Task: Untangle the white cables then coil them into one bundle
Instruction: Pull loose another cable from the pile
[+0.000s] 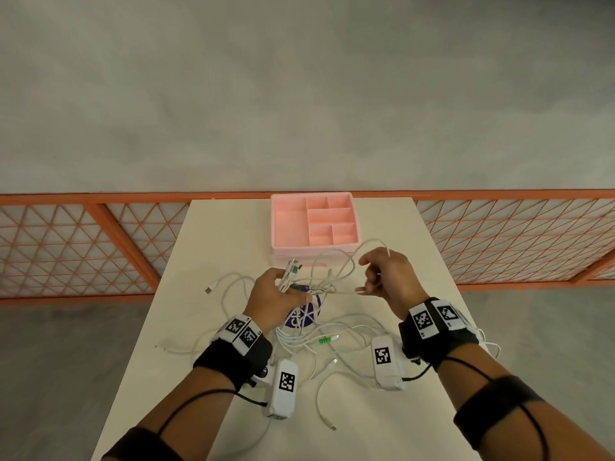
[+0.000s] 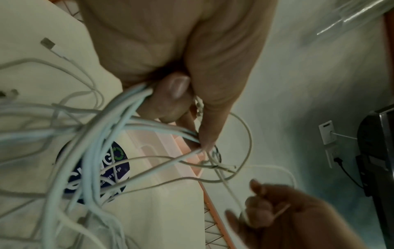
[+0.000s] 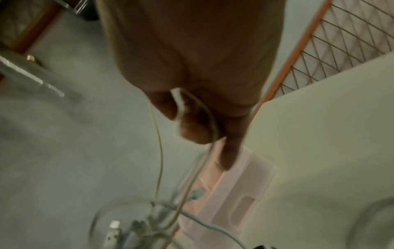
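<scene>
Several white cables (image 1: pixel 332 331) lie tangled on the white table (image 1: pixel 416 410), with loose ends spread left and near. My left hand (image 1: pixel 276 294) is raised over the middle and grips a bunch of white cables (image 2: pixel 119 114), plug ends (image 1: pixel 294 268) sticking up past its fingers. My right hand (image 1: pixel 386 277) is held up to the right; its curled fingers pinch one thin white cable (image 3: pixel 181 104) that loops up and runs back to the bunch. In the left wrist view the right hand (image 2: pixel 277 210) shows that strand across its fingers.
A pink compartment tray (image 1: pixel 286 242) stands at the table's far middle, just beyond the hands. A purple round sticker (image 1: pixel 303 316) lies under the cables. A green-tipped plug (image 1: pixel 324 341) lies near the centre. An orange mesh fence (image 1: pixel 83 247) runs behind the table.
</scene>
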### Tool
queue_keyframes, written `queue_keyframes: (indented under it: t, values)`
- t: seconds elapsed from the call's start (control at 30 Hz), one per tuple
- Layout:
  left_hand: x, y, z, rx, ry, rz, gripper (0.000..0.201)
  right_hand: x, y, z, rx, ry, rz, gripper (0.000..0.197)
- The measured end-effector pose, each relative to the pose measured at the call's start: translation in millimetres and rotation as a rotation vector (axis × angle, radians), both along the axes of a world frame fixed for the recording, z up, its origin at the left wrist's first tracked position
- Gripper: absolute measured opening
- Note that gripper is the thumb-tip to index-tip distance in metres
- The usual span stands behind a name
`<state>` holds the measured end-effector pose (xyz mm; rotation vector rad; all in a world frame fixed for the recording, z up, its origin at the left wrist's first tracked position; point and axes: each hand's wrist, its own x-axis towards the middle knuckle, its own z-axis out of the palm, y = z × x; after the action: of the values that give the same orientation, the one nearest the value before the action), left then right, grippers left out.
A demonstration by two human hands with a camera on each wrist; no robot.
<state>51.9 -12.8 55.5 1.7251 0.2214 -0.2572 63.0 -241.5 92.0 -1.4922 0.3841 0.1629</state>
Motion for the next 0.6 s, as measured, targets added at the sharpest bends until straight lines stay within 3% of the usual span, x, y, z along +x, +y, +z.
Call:
queue_keyframes:
  t: [0.03, 0.07, 0.13, 0.23, 0.3, 0.37, 0.43, 0.47, 0.6]
  values:
    - [0.8, 0.2, -0.5, 0.005, -0.007, 0.027, 0.045, 0.4, -2.3, -4.4, -0.159, 0.031, -0.036, 0.010]
    - [2.1, 0.0, -1.9, 0.016, -0.018, 0.050, 0.044, -0.3, -3.9, -8.1, -0.309, 0.066, -0.033, 0.017]
    - [3.4, -1.9, -2.2, 0.035, -0.034, 0.088, 0.041, -2.6, -2.6, -16.9, -0.564, 0.044, 0.014, 0.046]
    - [5.9, -4.6, -2.6, 0.047, -0.047, 0.121, 0.033, -12.7, 13.6, -18.2, -0.860, -0.344, -0.164, 0.076]
    - [6.3, -6.3, -2.0, 0.053, -0.059, 0.125, 0.030, -16.1, 25.9, -11.8, -0.922, -0.625, -0.188, 0.069]
    - [6.6, -8.1, 0.1, 0.053, -0.078, 0.108, 0.029, -17.6, 36.5, -9.2, -0.936, -0.761, 0.002, 0.041]
    - [5.4, -11.1, 4.5, 0.032, -0.098, 0.082, 0.027, -18.0, 45.3, -12.5, -1.003, -0.738, 0.265, 0.015]
    - [4.5, -12.9, 7.1, 0.017, -0.109, 0.066, 0.027, -17.5, 49.0, -16.4, -1.000, -0.690, 0.338, 0.012]
    - [3.0, -13.7, 10.3, 0.009, -0.139, 0.060, 0.026, -14.2, 56.8, -21.5, -0.859, -0.542, 0.314, 0.013]
